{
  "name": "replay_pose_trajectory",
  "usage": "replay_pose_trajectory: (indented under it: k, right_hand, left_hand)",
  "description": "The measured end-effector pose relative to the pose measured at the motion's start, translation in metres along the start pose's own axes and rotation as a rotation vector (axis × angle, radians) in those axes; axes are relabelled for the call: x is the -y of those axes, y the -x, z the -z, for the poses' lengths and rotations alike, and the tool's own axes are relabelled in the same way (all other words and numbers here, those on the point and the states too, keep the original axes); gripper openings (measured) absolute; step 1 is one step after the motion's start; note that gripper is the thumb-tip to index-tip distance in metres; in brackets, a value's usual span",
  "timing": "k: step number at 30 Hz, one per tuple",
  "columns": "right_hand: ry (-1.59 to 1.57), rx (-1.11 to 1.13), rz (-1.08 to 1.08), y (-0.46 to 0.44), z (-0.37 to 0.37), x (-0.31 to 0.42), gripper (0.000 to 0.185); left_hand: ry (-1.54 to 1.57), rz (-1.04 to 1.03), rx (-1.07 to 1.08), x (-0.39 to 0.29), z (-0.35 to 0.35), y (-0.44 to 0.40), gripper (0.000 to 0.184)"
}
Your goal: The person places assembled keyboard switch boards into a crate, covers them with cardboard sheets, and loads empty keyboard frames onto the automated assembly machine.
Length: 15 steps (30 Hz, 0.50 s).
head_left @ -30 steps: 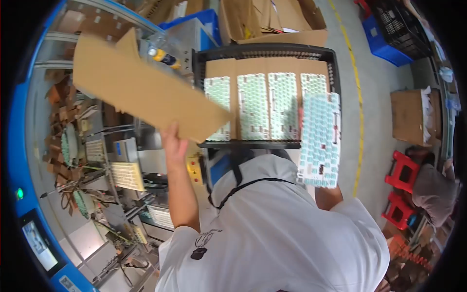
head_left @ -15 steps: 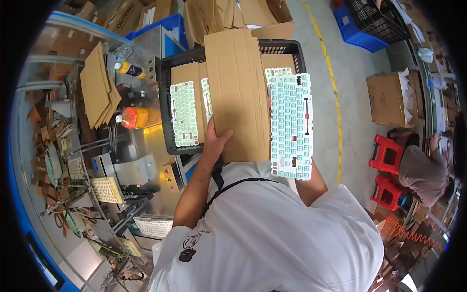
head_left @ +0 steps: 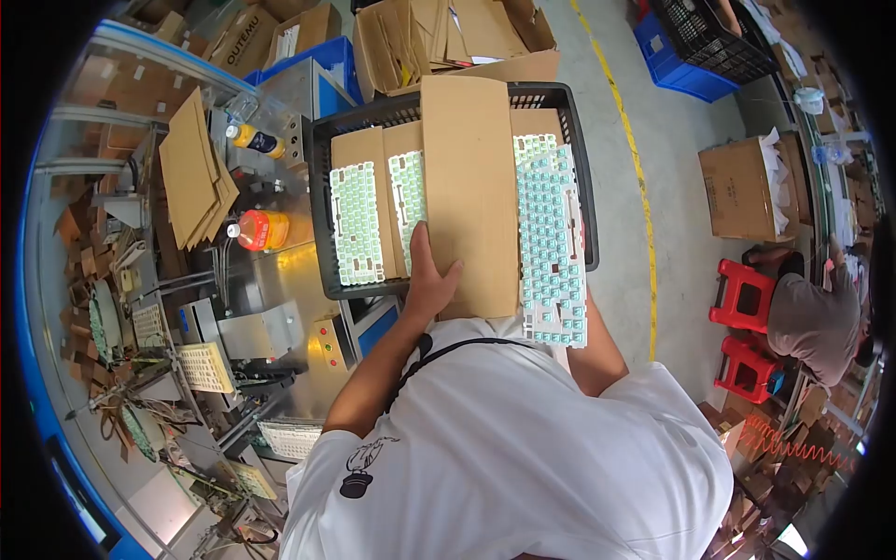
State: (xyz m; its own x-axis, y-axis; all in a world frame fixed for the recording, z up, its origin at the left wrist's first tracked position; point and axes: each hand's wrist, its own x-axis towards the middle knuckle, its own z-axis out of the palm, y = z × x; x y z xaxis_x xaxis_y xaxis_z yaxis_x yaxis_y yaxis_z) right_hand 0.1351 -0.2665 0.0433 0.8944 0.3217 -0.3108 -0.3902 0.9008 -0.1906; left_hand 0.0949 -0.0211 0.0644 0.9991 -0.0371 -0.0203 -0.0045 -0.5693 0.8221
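Note:
My left hand (head_left: 434,285) grips the left edge of a long brown cardboard sheet (head_left: 469,187), its thumb on the face. The sheet stands over the middle of a black plastic basket (head_left: 322,215). To its right, a keyboard (head_left: 553,252) without keycaps, full of teal switches, is held up at a slant. My right forearm (head_left: 605,355) runs up behind this keyboard, which hides my right hand. Inside the basket lie similar keyboard assemblies, one at the left (head_left: 357,224) and another (head_left: 407,191) partly covered by the cardboard sheet.
A metal bench at left carries an orange drink bottle (head_left: 259,230), a yellow bottle (head_left: 255,140) and cardboard pieces (head_left: 194,173). An open carton (head_left: 527,65) stands beyond the basket. At right, a person (head_left: 817,322) is near red stools (head_left: 742,294); a yellow line (head_left: 627,140) marks the floor.
The cardboard has shifted slightly right and turned flatter to my view, uncovering more of the second keyboard. The held keyboard has moved a little left and tilted. My left hand has moved right.

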Motion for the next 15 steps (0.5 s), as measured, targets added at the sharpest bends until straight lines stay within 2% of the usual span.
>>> replay_pose_trajectory:
  k: [8,10,11,12,13,14,15]
  right_hand:
    - [0.082,-0.127,0.049,-0.006,-0.004,-0.010,0.056]
    - [0.138,-0.150,0.059,-0.004,-0.014,-0.016,0.057]
    - [0.188,-0.176,0.032,-0.005,-0.014,-0.015,0.059]
    - [0.189,-0.183,0.041,-0.002,-0.017,-0.016,0.059]
    - [0.104,0.005,0.002,0.002,-0.025,-0.016,0.054]
    - [0.018,0.197,-0.040,0.004,-0.034,-0.018,0.049]
    - [0.187,-0.106,0.014,0.006,-0.065,-0.021,0.049]
  left_hand:
    - [0.010,-0.007,-0.060,0.006,-0.004,-0.003,0.079]
    - [0.325,0.308,0.084,0.007,0.005,-0.005,0.070]
    - [0.330,0.304,0.093,0.017,0.005,-0.004,0.070]
    - [0.408,0.300,0.052,0.033,0.004,-0.002,0.062]
    - [0.486,0.295,0.007,0.032,0.005,-0.003,0.054]
    - [0.487,0.293,0.011,0.030,0.007,-0.002,0.054]
    - [0.711,0.406,0.072,0.011,0.019,-0.005,0.045]
